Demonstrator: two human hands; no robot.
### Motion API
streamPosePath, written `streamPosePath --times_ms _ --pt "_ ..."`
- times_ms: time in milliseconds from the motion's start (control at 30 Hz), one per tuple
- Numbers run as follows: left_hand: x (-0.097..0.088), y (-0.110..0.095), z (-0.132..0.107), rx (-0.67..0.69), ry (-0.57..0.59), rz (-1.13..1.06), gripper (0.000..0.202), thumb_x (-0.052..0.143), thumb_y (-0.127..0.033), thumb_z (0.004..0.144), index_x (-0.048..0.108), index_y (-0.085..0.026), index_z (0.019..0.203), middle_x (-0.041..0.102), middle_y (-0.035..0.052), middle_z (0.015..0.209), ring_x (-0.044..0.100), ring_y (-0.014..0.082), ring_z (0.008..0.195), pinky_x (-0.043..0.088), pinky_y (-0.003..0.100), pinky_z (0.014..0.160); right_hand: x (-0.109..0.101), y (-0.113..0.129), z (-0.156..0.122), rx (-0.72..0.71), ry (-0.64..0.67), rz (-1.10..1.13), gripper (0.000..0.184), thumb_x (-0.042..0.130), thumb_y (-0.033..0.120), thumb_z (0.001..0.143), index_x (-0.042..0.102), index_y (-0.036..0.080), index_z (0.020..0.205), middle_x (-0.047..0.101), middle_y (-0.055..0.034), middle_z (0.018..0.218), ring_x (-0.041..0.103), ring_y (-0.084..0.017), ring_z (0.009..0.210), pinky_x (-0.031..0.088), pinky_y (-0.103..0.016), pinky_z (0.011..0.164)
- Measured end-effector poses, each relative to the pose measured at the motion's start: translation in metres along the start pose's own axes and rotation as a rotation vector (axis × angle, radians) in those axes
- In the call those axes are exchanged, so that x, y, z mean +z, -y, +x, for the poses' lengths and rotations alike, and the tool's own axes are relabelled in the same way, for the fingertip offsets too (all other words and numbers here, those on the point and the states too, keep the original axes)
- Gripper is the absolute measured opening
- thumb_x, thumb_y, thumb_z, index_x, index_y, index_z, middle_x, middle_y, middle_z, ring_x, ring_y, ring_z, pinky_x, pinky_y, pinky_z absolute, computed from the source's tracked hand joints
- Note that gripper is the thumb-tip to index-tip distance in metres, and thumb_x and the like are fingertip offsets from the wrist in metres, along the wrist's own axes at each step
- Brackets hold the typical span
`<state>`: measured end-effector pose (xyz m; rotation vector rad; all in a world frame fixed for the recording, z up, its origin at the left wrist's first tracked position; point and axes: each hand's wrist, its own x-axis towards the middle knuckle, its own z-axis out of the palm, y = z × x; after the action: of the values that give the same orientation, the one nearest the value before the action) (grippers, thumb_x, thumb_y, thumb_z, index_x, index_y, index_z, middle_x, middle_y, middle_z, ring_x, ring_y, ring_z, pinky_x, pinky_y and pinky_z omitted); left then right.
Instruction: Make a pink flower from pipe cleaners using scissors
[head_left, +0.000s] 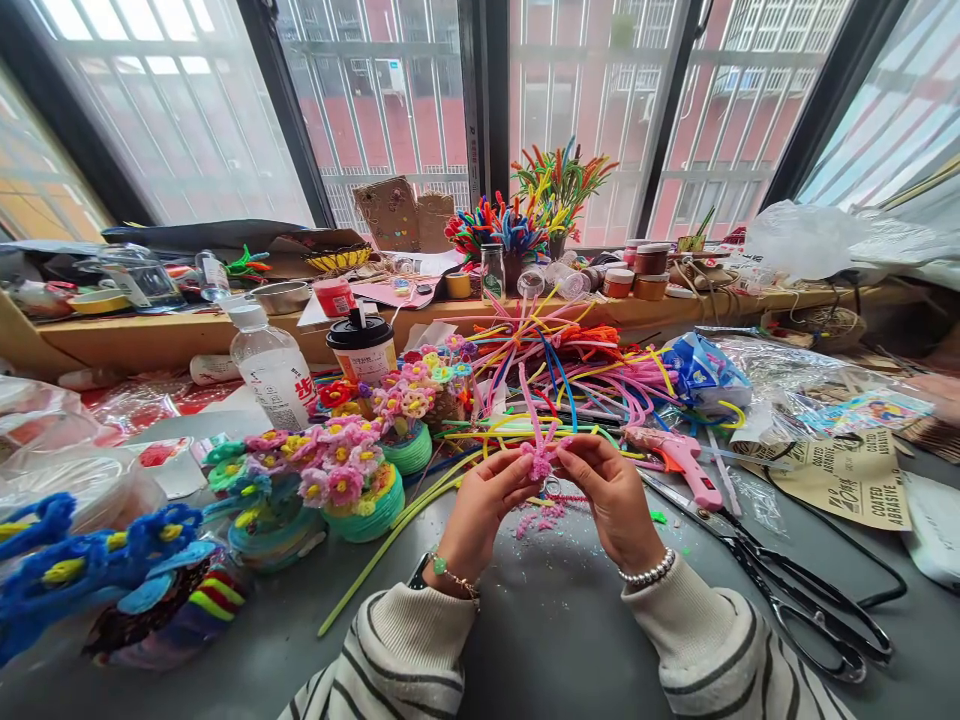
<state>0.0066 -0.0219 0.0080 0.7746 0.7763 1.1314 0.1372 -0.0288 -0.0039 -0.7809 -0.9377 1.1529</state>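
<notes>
From my remote feed, clock centred on the pink fuzzy piece. At 9: pink flowers (345,462) crowding a green pot (371,508) on the grey worktop (559,640). Left hand (489,503): thumb and fingertips pinched on the piece's left side. Pink fuzzy piece (539,462) itself, raised between both hands. Right hand (613,503): thumb and fingers pinched at its right side. At 3, pink glue gun (681,464); at 4, scissors (750,553).

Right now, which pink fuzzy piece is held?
The clump pinched between left hand and right hand; neither touches the pink scraps or potted flowers.
</notes>
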Motion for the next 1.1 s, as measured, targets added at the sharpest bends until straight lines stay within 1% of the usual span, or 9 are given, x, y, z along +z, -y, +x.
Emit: streamPosePath --times_ms 167,333,433,500,667,800,967,1100 --pt "0.001 0.001 0.001 0.013 -0.04 0.048 0.017 0.068 -0.022 0.059 0.064 -0.013 0.073 0.064 0.0026 0.072 0.058 0.0115 0.067 0.046 0.024 0.067 -0.001 -0.004 0.0 -0.067 0.006 -0.116 0.015 0.063 0.023 0.067 0.057 0.02 0.081 0.061 -0.0012 0.081 0.057 -0.015 0.077 0.047 -0.029 0.069" --pt "0.002 0.002 0.001 0.018 -0.046 0.084 0.017 0.067 -0.022 0.06 0.064 -0.012 0.073 0.063 0.0022 0.072 0.057 0.0106 0.065 0.046 0.024 0.067 -0.003 -0.006 -0.001 -0.165 -0.047 -0.287 0.011 0.062 0.022 0.068 0.058 0.021 0.078 0.06 -0.001 0.076 0.057 -0.015 0.07 0.047 -0.029 0.064" --pt "0.003 0.002 0.001 0.03 -0.057 0.105 0.018 0.066 -0.023 0.06 0.064 -0.012 0.075 0.063 0.0026 0.072 0.057 0.0107 0.065 0.046 0.024 0.067 -0.004 -0.007 -0.003 -0.232 -0.063 -0.411 0.009 0.06 0.022 0.069 0.06 0.021 0.079 0.061 -0.0025 0.079 0.057 -0.017 0.071 0.048 -0.032 0.065" --pt "0.004 0.002 0.001 0.026 -0.064 0.114 0.018 0.067 -0.023 0.06 0.064 -0.012 0.075 0.063 0.0027 0.072 0.057 0.0109 0.065 0.046 0.024 0.067 -0.005 -0.006 -0.005 -0.308 -0.043 -0.506 0.01 0.058 0.021 0.071 0.061 0.023 0.08 0.061 -0.0031 0.081 0.057 -0.018 0.074 0.047 -0.032 0.068" --pt "0.004 0.002 0.001 0.023 -0.065 0.128 0.018 0.066 -0.024 0.06 0.064 -0.013 0.074 0.063 0.0017 0.069 0.056 0.0099 0.063 0.045 0.023 0.065 -0.007 -0.001 -0.007 -0.549 0.044 -0.732 0.02 0.053 0.013 0.072 0.063 0.027 0.083 0.061 -0.0029 0.083 0.055 -0.019 0.082 0.043 -0.033 0.076" --pt "0.003 0.003 0.001 0.03 -0.081 0.158 0.02 0.066 -0.027 0.06 0.064 -0.012 0.074 0.062 0.0019 0.068 0.056 0.009 0.06 0.045 0.021 0.061 -0.009 -0.001 -0.006 -0.696 0.098 -0.891 0.022 0.05 0.01 0.074 0.062 0.024 0.087 0.06 -0.0043 0.082 0.055 -0.019 0.08 0.044 -0.034 0.073" --pt "0.002 0.003 0.002 0.019 -0.088 0.162 0.022 0.067 -0.028 0.059 0.063 -0.013 0.074 0.062 0.0022 0.068 0.056 0.0092 0.06 0.044 0.021 0.061 -0.012 -0.007 -0.004 -0.815 0.128 -1.027 0.019 0.049 0.008 0.075 0.06 0.017 0.088 0.059 -0.0067 0.082 0.054 -0.018 0.078 0.045 -0.032 0.07" --pt "0.001 0.004 0.002 0.021 -0.062 0.153 0.023 0.066 -0.029 0.06 0.063 -0.013 0.076 0.063 0.0032 0.071 0.057 0.0104 0.063 0.044 0.023 0.064 -0.014 -0.008 -0.003 -0.859 0.145 -1.088 0.021 0.049 0.008 0.076 0.059 0.018 0.091 0.059 -0.0069 0.083 0.054 -0.018 0.078 0.046 -0.033 0.07"
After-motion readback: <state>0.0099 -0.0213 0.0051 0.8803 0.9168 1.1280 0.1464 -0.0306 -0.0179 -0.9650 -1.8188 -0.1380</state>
